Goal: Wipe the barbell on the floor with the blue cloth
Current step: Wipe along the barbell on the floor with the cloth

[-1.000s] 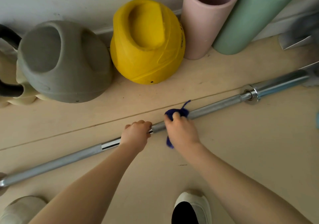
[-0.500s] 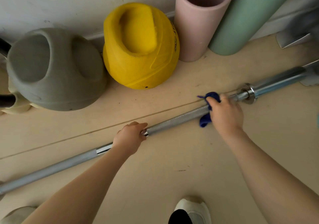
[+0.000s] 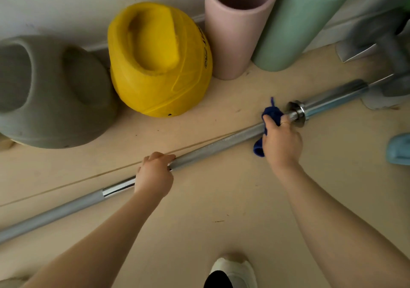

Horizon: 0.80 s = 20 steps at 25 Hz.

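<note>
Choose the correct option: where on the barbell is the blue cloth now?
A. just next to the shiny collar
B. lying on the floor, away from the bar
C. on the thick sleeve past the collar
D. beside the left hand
A: the right hand grips the blue cloth around the barbell shaft, right beside the collar.

A pale beige floor with a thin seam line running across it meets an off-white wall at a light skirting. Against the wall stand a grey kettlebell-shaped weight, a yellow one, a pink foam roller and a green foam roller, upright side by side, in soft, even light
</note>
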Each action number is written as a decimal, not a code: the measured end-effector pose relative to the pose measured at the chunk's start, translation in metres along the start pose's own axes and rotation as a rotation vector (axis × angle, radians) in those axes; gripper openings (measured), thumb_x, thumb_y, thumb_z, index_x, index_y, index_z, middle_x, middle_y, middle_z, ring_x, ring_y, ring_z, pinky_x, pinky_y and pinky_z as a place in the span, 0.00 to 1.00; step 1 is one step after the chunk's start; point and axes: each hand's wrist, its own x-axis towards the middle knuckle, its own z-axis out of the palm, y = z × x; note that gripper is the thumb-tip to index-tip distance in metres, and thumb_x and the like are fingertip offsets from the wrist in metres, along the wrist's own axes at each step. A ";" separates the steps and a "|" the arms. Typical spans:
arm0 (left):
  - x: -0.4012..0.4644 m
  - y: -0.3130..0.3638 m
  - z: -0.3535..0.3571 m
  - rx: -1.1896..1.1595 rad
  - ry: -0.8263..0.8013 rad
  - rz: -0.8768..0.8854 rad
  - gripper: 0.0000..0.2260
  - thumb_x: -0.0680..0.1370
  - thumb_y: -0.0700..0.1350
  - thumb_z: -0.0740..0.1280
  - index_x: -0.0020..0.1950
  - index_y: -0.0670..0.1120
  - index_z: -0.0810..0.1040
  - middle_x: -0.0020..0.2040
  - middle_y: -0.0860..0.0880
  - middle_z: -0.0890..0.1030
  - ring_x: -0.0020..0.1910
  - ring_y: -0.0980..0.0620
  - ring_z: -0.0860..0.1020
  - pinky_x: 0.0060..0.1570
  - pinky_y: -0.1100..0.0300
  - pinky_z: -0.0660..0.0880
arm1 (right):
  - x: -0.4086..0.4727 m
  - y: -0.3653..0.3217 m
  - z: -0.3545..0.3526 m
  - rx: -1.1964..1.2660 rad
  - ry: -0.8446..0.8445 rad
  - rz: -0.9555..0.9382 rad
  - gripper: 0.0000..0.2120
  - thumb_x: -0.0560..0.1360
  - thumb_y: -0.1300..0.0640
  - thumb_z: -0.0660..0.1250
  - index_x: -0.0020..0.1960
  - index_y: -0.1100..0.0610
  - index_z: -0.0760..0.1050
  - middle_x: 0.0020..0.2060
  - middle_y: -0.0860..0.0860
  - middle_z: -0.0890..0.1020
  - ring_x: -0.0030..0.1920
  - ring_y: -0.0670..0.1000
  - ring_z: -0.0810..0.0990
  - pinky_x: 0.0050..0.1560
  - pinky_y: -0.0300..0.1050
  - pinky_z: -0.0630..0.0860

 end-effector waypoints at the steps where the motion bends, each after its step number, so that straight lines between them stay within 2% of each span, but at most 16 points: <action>1: -0.006 0.006 0.004 0.075 0.075 0.068 0.22 0.74 0.35 0.61 0.67 0.50 0.71 0.62 0.46 0.74 0.61 0.42 0.70 0.58 0.50 0.70 | -0.006 -0.009 0.004 -0.004 0.007 -0.093 0.22 0.73 0.62 0.63 0.67 0.53 0.69 0.58 0.62 0.72 0.47 0.64 0.76 0.46 0.56 0.73; 3: -0.013 0.014 0.007 0.201 0.140 0.259 0.21 0.72 0.39 0.68 0.64 0.46 0.73 0.58 0.44 0.76 0.58 0.40 0.74 0.54 0.48 0.72 | -0.014 -0.003 0.004 -0.004 -0.014 -0.357 0.24 0.71 0.63 0.65 0.66 0.53 0.70 0.54 0.62 0.75 0.44 0.64 0.76 0.44 0.54 0.73; 4: -0.012 0.016 0.007 0.258 0.154 0.335 0.20 0.69 0.41 0.73 0.60 0.44 0.76 0.55 0.43 0.78 0.54 0.39 0.76 0.51 0.47 0.74 | -0.006 0.011 0.001 0.000 -0.017 -0.414 0.25 0.69 0.62 0.67 0.66 0.52 0.71 0.52 0.62 0.75 0.43 0.64 0.76 0.43 0.55 0.73; 6: -0.005 0.018 0.006 0.326 0.186 0.379 0.20 0.62 0.41 0.79 0.52 0.42 0.80 0.48 0.42 0.81 0.50 0.38 0.79 0.46 0.46 0.77 | 0.013 0.029 -0.002 0.040 0.018 -0.217 0.25 0.69 0.62 0.67 0.66 0.51 0.71 0.52 0.63 0.75 0.45 0.65 0.76 0.43 0.56 0.73; 8: -0.003 0.021 0.003 0.337 0.157 0.364 0.19 0.58 0.38 0.80 0.46 0.41 0.81 0.45 0.43 0.82 0.49 0.38 0.80 0.43 0.47 0.77 | 0.008 0.017 0.000 0.078 0.034 -0.020 0.24 0.70 0.62 0.66 0.66 0.52 0.71 0.55 0.64 0.74 0.47 0.66 0.75 0.45 0.57 0.73; 9: -0.004 0.022 0.002 0.335 0.141 0.367 0.18 0.57 0.37 0.80 0.45 0.41 0.81 0.43 0.43 0.83 0.48 0.38 0.81 0.42 0.48 0.78 | 0.000 0.005 0.004 0.074 0.029 -0.044 0.24 0.70 0.62 0.66 0.65 0.53 0.71 0.56 0.63 0.74 0.47 0.65 0.75 0.45 0.57 0.73; 12: -0.003 0.022 0.002 0.289 0.125 0.385 0.19 0.57 0.35 0.80 0.46 0.40 0.82 0.38 0.43 0.83 0.44 0.38 0.81 0.38 0.47 0.78 | -0.008 0.011 0.007 -0.008 0.046 -0.366 0.27 0.67 0.62 0.69 0.65 0.53 0.72 0.52 0.62 0.77 0.43 0.64 0.77 0.42 0.55 0.75; 13: 0.002 0.020 0.002 0.271 0.134 0.388 0.19 0.58 0.34 0.80 0.47 0.39 0.83 0.37 0.42 0.83 0.44 0.38 0.81 0.38 0.46 0.78 | 0.003 0.021 0.005 -0.018 0.067 -0.361 0.26 0.67 0.62 0.69 0.65 0.53 0.72 0.52 0.62 0.77 0.44 0.64 0.77 0.42 0.56 0.74; 15: 0.010 0.016 0.001 0.219 0.143 0.366 0.18 0.63 0.34 0.77 0.51 0.38 0.82 0.41 0.40 0.84 0.48 0.37 0.80 0.44 0.45 0.77 | 0.025 0.024 0.003 0.063 0.095 -0.057 0.25 0.71 0.61 0.66 0.67 0.51 0.70 0.57 0.62 0.75 0.49 0.65 0.75 0.45 0.57 0.73; 16: 0.013 0.015 -0.002 0.192 0.120 0.338 0.18 0.67 0.35 0.75 0.56 0.39 0.80 0.46 0.40 0.83 0.53 0.37 0.79 0.49 0.46 0.75 | 0.028 0.017 0.003 0.116 0.092 0.086 0.24 0.72 0.61 0.65 0.68 0.51 0.69 0.59 0.62 0.73 0.50 0.65 0.75 0.46 0.57 0.72; 17: 0.018 0.016 -0.003 0.179 0.080 0.302 0.18 0.72 0.37 0.71 0.61 0.41 0.77 0.52 0.40 0.82 0.59 0.39 0.75 0.55 0.47 0.72 | 0.026 0.005 0.003 0.141 0.078 0.112 0.24 0.72 0.60 0.64 0.68 0.52 0.68 0.60 0.62 0.72 0.50 0.65 0.75 0.46 0.57 0.72; 18: 0.024 0.015 -0.005 0.172 0.045 0.255 0.19 0.76 0.40 0.66 0.66 0.43 0.73 0.59 0.42 0.79 0.65 0.42 0.70 0.60 0.49 0.67 | 0.020 -0.008 0.004 0.126 0.060 0.031 0.24 0.72 0.60 0.64 0.68 0.52 0.68 0.60 0.62 0.72 0.49 0.65 0.75 0.46 0.56 0.73; 20: 0.036 0.013 -0.011 0.159 -0.049 0.184 0.19 0.79 0.43 0.61 0.70 0.47 0.67 0.64 0.45 0.75 0.68 0.45 0.65 0.64 0.51 0.63 | 0.007 -0.017 0.008 0.066 0.027 -0.257 0.25 0.71 0.61 0.65 0.67 0.53 0.69 0.57 0.61 0.74 0.46 0.64 0.76 0.44 0.55 0.74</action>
